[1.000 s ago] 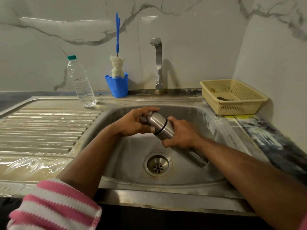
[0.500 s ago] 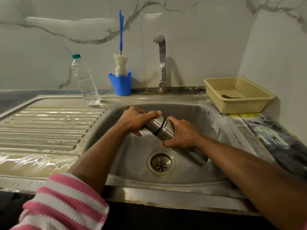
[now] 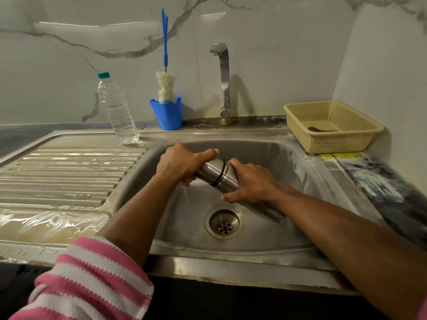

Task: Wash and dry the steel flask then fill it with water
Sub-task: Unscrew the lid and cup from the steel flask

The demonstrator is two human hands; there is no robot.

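A steel sink (image 3: 307, 181) is set into a dark worktop (image 3: 13, 137) against white marble-look walls, its ribbed draining board to the left of the basin. Over the basin, above the drain (image 3: 224, 224), the steel flask (image 3: 219, 175) lies tilted. The left hand (image 3: 182, 165) has its grip clenched round the flask's cap end; the right hand (image 3: 251, 181) grips the body. Behind the basin stands the tap (image 3: 223, 82). Left of the tap, a blue cup (image 3: 167, 115) holds a bottle brush (image 3: 165, 88), and further left stands a clear water bottle (image 3: 116, 109), partly filled. Right of the basin, in the wall corner, a yellow basket (image 3: 332, 125) holds something dark that I cannot make out.
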